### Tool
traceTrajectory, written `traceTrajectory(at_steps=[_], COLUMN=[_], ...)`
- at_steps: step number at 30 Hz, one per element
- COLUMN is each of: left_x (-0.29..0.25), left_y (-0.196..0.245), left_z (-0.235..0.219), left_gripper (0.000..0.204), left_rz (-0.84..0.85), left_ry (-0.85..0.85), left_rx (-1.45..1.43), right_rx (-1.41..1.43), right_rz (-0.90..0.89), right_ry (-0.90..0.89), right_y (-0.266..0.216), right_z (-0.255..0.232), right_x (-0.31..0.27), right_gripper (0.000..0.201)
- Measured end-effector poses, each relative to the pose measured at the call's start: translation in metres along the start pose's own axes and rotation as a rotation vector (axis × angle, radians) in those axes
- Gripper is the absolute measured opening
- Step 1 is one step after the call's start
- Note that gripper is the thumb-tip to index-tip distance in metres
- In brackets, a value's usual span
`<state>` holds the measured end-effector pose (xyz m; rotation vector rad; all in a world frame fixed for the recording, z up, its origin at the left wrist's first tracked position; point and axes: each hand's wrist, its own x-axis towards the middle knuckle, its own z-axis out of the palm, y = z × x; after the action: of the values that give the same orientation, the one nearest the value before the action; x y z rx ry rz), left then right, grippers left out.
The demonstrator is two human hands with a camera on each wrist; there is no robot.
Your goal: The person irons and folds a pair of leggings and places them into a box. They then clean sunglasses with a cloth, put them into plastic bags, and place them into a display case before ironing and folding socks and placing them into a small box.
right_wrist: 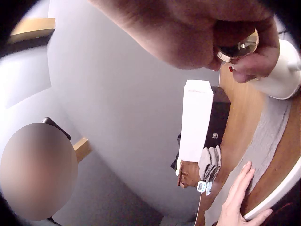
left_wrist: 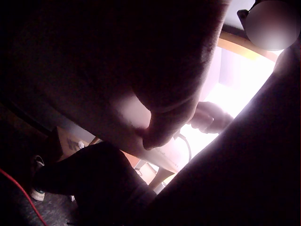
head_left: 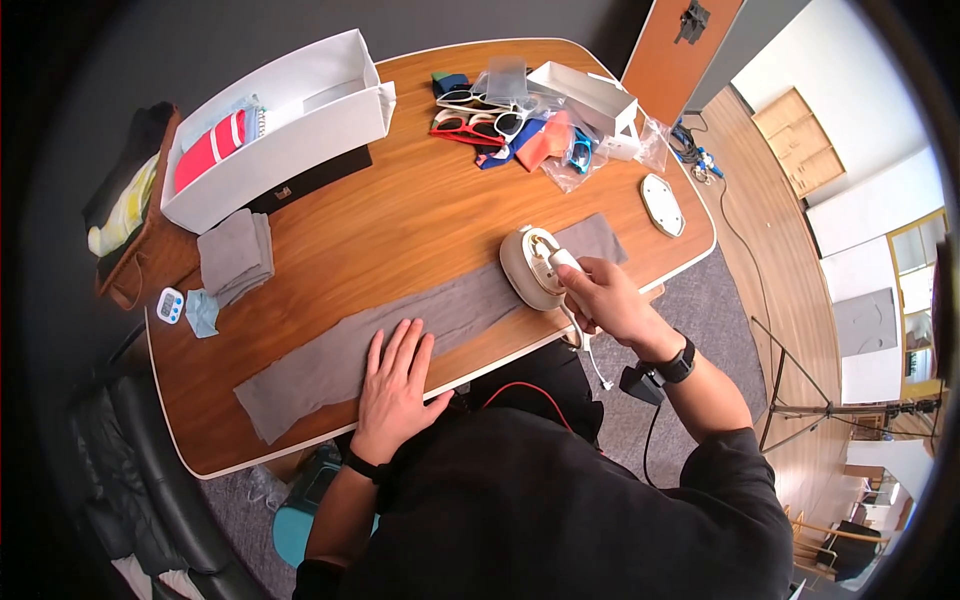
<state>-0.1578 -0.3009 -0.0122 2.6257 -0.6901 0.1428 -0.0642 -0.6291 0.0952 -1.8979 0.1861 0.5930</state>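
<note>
A long grey cloth strip (head_left: 440, 310) lies flat along the front of the wooden table (head_left: 400, 210). My left hand (head_left: 393, 385) rests flat on its left part, fingers straight and spread; the same hand (right_wrist: 237, 200) shows in the right wrist view. My right hand (head_left: 600, 295) grips the handle of a small cream travel iron (head_left: 530, 265) that sits on the cloth's right part. The iron's body (right_wrist: 284, 73) appears below my fingers in the right wrist view. The left wrist view is mostly dark, filled by my palm (left_wrist: 141, 94).
A white open box (head_left: 275, 125) with folded cloths stands at the back left, folded grey cloths (head_left: 235, 255) and a small timer (head_left: 170, 305) near it. Sunglasses and bags (head_left: 510, 120) pile at the back right beside a white oval dish (head_left: 662, 204). The iron's cord (head_left: 590, 355) hangs off the front edge.
</note>
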Motion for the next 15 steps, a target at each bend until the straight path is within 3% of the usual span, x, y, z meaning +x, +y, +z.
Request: traceTrajectory(at_steps=[15], left_x=[0.000], left_y=[-0.001], left_z=[0.000], left_gripper=[0.083], left_rz=[0.001], left_ry=[0.005], left_rx=[-0.015], right_rx=[0.220], right_rz=[-0.008], right_ry=[-0.124], right_y=[-0.010], right_z=[0.034], right_x=[-0.005], right_gripper=[0.032])
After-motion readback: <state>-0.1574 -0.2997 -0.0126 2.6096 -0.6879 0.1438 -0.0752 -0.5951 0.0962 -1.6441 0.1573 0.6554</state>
